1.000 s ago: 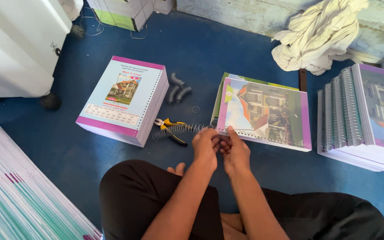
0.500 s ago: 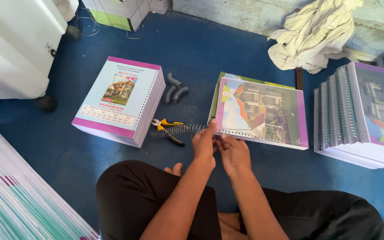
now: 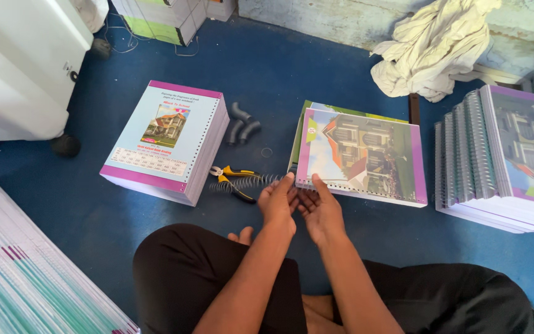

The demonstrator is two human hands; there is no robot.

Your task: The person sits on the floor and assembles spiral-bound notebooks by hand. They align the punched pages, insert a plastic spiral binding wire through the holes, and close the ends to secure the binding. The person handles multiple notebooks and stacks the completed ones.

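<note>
Both hands met at the near left corner of the notebook (image 3: 366, 158) lying on the blue floor (image 3: 316, 80). The left hand (image 3: 277, 203) had its fingers curled narrow around the end of a wire spiral (image 3: 248, 181), which trailed off to the left, while the right hand (image 3: 321, 213) pinched the punched edge of the notebook just beside it, thumb up on the cover. Whether the coil's tip sat in a hole already, I could not tell (the fingers hid the spot).

By my reading, the step in hand was starting the spiral into the first holes along the near edge; the next move would call for a steady twist of the coil while the pages were kept squared so the holes lined up.

Yellow-handled pliers (image 3: 235, 179) lay touching the spiral's far end. Farther left sat a thick stack of unbound punched pages (image 3: 168, 139) with a pale blue cover, and three short grey tubes (image 3: 242, 124) lay between that stack and the notebook. To the right stood a pile of bound notebooks (image 3: 502, 161), near a crumpled cream cloth (image 3: 434, 49). More sheets (image 3: 20, 278) fanned out at the lower left.
</note>
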